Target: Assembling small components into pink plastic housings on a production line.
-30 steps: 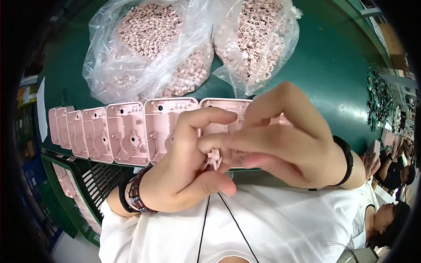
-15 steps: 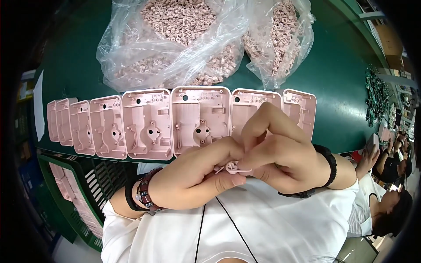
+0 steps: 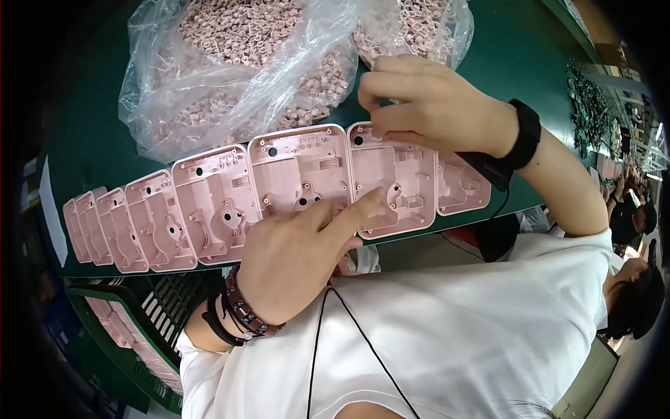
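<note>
A row of open pink plastic housings (image 3: 300, 183) stands along the near edge of the table. My left hand (image 3: 296, 255) is over the near side of the row, its index finger reaching into one pink housing (image 3: 412, 171) and its thumb low beside that housing's near wall. Its other fingers curl under, and what they hold is hidden. My right hand (image 3: 433, 105) is above the far end of the same housing, close to the smaller bag (image 3: 447, 35). Its fingers are bent with tips near the thumb; anything between them is too hidden to name.
A large clear plastic bag (image 3: 157, 91) full of small pink parts lies behind the row. A green crate (image 3: 129, 300) with pink pieces is at the lower left. Dark green parts (image 3: 590, 105) lie piled far right. Other people (image 3: 631, 286) sit at the right.
My hands were together before my chest, holding a small pink plastic part. They have separated: the right moved up and away to the far side, the left onto the housing. The view has tilted.
</note>
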Demonstrator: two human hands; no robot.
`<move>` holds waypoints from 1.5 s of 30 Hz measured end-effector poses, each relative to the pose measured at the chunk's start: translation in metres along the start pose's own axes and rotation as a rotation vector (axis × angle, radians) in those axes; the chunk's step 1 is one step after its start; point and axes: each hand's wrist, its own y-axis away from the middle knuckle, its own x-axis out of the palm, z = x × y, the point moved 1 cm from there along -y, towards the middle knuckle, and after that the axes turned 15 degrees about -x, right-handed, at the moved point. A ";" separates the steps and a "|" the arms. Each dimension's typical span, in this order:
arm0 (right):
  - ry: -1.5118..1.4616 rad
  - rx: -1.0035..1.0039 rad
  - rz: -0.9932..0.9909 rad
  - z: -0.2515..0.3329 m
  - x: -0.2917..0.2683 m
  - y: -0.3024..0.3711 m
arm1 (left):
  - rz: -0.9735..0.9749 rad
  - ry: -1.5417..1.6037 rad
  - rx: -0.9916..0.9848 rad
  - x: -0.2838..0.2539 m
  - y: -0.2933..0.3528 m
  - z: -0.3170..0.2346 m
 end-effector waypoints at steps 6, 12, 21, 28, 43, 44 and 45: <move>0.037 -0.115 0.090 -0.009 0.021 -0.012 | -0.085 -0.133 0.012 0.019 -0.007 0.010; 0.112 -0.248 0.124 -0.011 0.022 -0.011 | -0.089 -0.126 0.018 0.019 -0.008 0.012; 0.097 -0.266 0.382 -0.013 0.015 -0.018 | -0.098 -0.125 -0.007 0.023 -0.007 0.018; -0.220 0.100 0.011 0.004 -0.022 -0.016 | -0.030 -0.141 0.019 0.018 -0.004 0.017; -0.281 0.464 -0.489 0.117 0.022 -0.071 | 0.158 1.135 0.077 -0.010 0.031 0.037; -0.276 0.468 -0.486 0.116 0.024 -0.071 | 0.162 1.136 0.083 -0.012 0.032 0.038; -0.309 0.410 -0.506 0.116 0.025 -0.072 | 0.214 1.023 0.087 -0.015 0.034 0.040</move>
